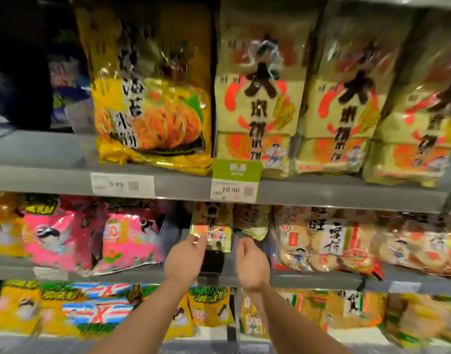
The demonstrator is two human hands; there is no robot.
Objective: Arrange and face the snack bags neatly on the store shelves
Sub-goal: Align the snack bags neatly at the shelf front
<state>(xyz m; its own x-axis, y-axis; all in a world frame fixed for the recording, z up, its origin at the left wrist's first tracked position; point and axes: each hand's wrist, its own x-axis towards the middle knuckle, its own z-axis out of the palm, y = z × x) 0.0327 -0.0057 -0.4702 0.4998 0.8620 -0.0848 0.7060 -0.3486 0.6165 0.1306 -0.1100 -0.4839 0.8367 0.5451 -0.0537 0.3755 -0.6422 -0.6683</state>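
Both my hands reach into the middle shelf. My left hand [185,260] pinches the lower left corner of a small pale-green snack bag [214,229] that stands upright. My right hand [252,264] sits just to the right of that bag with its fingers curled and nothing in it. A second pale-green bag [252,221] stands behind, right of the first. Pink bags [91,238] fill the shelf to the left. Rice-cracker bags with clear windows [326,241] stand to the right.
The top shelf holds a yellow bag [153,98] and three large pale-green bags [260,98]. Price tags [234,182] hang on the grey shelf edge [347,192]. Yellow bags [66,310] crowd the bottom shelf. The frame is motion-blurred.
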